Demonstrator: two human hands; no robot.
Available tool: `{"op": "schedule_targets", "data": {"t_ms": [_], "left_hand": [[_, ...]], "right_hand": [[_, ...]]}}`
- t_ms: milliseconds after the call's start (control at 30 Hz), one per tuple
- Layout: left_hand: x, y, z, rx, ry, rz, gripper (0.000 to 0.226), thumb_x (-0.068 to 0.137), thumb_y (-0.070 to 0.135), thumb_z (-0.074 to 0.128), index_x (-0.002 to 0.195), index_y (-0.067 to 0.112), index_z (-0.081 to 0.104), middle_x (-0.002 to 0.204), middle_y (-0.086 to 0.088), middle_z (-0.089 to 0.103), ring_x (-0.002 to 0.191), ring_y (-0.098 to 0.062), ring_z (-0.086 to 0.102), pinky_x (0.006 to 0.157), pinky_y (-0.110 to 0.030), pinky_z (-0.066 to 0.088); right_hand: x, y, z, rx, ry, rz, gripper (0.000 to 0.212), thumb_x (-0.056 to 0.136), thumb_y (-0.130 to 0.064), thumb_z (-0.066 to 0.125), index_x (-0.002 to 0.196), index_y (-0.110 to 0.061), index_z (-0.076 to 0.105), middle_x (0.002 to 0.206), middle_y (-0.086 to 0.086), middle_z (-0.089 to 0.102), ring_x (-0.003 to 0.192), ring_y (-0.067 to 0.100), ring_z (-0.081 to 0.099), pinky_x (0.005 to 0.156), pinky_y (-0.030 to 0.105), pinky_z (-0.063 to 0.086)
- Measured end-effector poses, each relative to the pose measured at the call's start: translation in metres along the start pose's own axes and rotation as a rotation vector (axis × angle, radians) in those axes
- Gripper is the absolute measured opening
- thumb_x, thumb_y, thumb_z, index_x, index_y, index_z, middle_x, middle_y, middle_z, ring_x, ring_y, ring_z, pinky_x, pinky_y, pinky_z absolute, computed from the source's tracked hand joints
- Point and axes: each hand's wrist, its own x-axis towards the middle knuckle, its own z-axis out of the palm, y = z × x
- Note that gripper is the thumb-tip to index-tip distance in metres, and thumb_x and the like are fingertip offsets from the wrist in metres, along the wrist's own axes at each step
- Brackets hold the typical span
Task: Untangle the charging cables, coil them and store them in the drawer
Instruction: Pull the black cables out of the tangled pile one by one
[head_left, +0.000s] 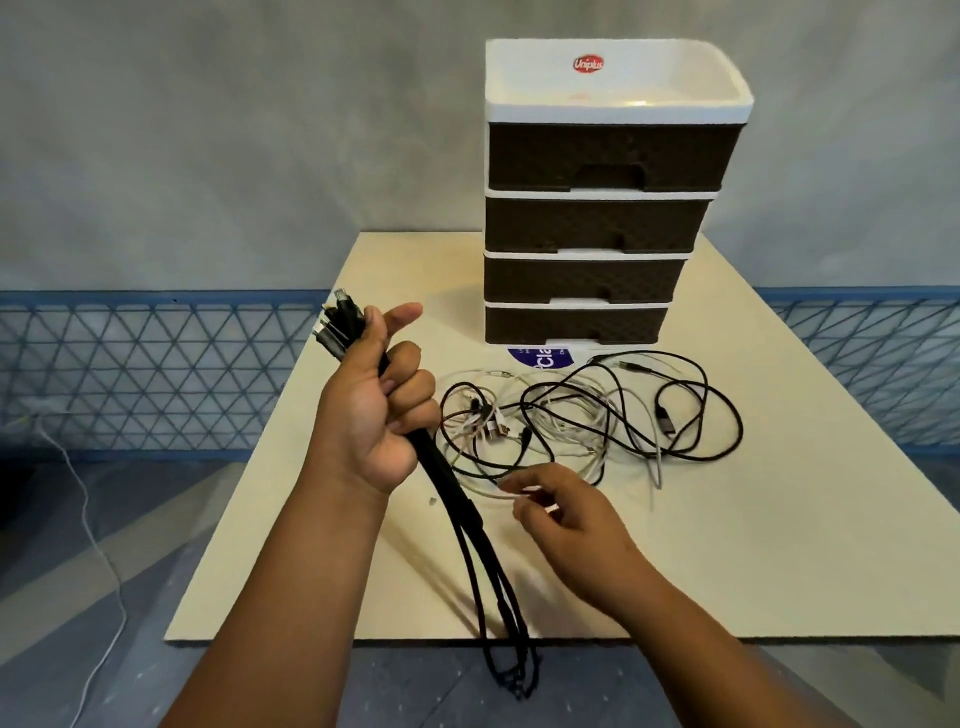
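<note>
My left hand (382, 410) is raised above the table's left side and grips a folded bundle of black cable (467, 530). Its plugs stick out above my fist, and its loops hang down past the table's front edge. My right hand (563, 512) is lower, over the near edge of a tangle of black and white cables (597, 415) lying on the cream table (727, 545), and pinches a white cable there. A white drawer unit with dark brown drawers (602, 228), all closed, stands at the back of the table.
A blue round sticker (537, 358) lies in front of the drawer unit. A white cord (98, 545) trails across the grey floor at left. A blue lattice fence (145, 374) runs behind the table along a grey wall.
</note>
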Motion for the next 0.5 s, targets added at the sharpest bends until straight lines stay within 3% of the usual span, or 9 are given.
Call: {"op": "schedule_targets", "data": {"t_ms": [67, 167, 233, 300, 400, 500], "left_hand": [[0.013, 0.003, -0.011, -0.016, 0.008, -0.027, 0.035, 0.1, 0.043, 0.036, 0.093, 0.02, 0.062, 0.043, 0.007, 0.026, 0.039, -0.004, 0.007, 0.031, -0.013, 0.014], [0.03, 0.007, -0.025, -0.03, 0.02, -0.08, 0.035, 0.099, 0.042, 0.038, 0.092, 0.018, 0.063, 0.042, 0.007, 0.025, 0.039, -0.004, 0.007, 0.031, -0.013, 0.014], [0.041, 0.01, -0.033, -0.03, 0.027, -0.116, 0.035, 0.098, 0.042, 0.04, 0.09, 0.018, 0.063, 0.042, 0.007, 0.025, 0.032, -0.002, 0.014, 0.029, -0.013, 0.014], [0.05, 0.012, -0.039, -0.015, 0.034, -0.147, 0.035, 0.098, 0.041, 0.041, 0.088, 0.017, 0.064, 0.043, 0.008, 0.024, 0.029, -0.001, 0.02, 0.029, -0.012, 0.014], [0.063, 0.014, -0.044, 0.009, 0.046, -0.203, 0.034, 0.098, 0.04, 0.043, 0.082, 0.017, 0.063, 0.043, 0.009, 0.023, 0.029, -0.001, 0.02, 0.03, -0.012, 0.012], [0.072, 0.015, -0.044, 0.019, 0.065, -0.272, 0.036, 0.095, 0.038, 0.048, 0.07, 0.017, 0.06, 0.043, 0.009, 0.022, 0.029, -0.001, 0.019, 0.031, -0.012, 0.011]], "right_hand": [[0.02, 0.002, 0.008, -0.241, 0.086, -0.098, 0.024, 0.095, -0.021, 0.057, 0.116, -0.03, 0.063, 0.117, -0.012, 0.059, 0.097, 0.0, 0.057, 0.078, 0.011, 0.045], [0.044, 0.01, 0.014, -0.608, 0.001, -0.181, 0.034, 0.095, -0.031, 0.056, 0.128, -0.024, 0.059, 0.123, -0.006, 0.06, 0.113, 0.014, 0.052, 0.09, 0.023, 0.041], [0.056, 0.008, 0.013, -0.741, -0.052, -0.173, 0.025, 0.096, -0.036, 0.054, 0.115, -0.025, 0.066, 0.107, -0.003, 0.067, 0.103, 0.02, 0.055, 0.08, 0.031, 0.043], [0.067, -0.004, 0.004, -0.729, -0.033, -0.203, 0.021, 0.097, -0.037, 0.054, 0.098, -0.024, 0.07, 0.089, -0.005, 0.068, 0.088, 0.017, 0.053, 0.068, 0.031, 0.036], [0.086, -0.034, -0.018, -0.618, 0.174, -0.219, 0.021, 0.097, -0.034, 0.054, 0.087, -0.023, 0.069, 0.072, -0.007, 0.064, 0.076, 0.014, 0.049, 0.063, 0.031, 0.033], [0.098, -0.073, -0.041, -0.207, 0.36, -0.135, 0.022, 0.099, -0.031, 0.052, 0.086, -0.024, 0.067, 0.063, -0.01, 0.059, 0.063, 0.007, 0.055, 0.056, 0.027, 0.042]]}}
